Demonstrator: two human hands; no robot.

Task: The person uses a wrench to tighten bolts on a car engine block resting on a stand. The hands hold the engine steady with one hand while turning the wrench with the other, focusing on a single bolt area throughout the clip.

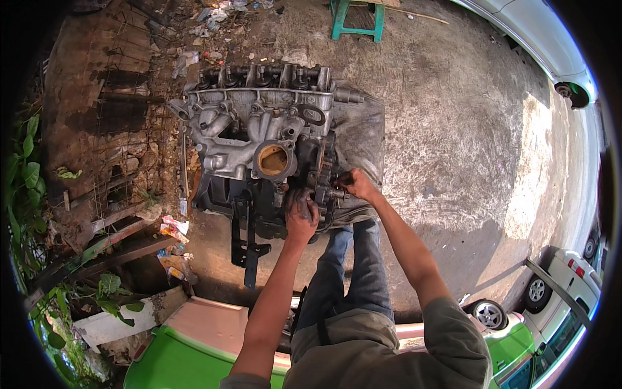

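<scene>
A grey metal engine (227, 155) with exposed valve train along its top sits on a dull grey sheet (363, 129). Its intake manifold has a round opening (274, 160) with a tan inner face. Just below that opening, my grease-darkened left hand (300, 214) has its fingers curled against the lower front of the engine; what they grip is hidden. Right of it, my right hand (355, 183) pinches at a small part beside a short metal fitting (334, 193), too small to name. A black bracket (245, 240) hangs below the engine.
A green plastic stool (357, 23) stands beyond the engine. Rusty sheets, wire mesh (110, 162), litter and plants (26, 168) line the left. Parked vehicles (531, 19) border the right, one white with a tire (536, 290). A green and pink vehicle (168, 353) is at the lower edge.
</scene>
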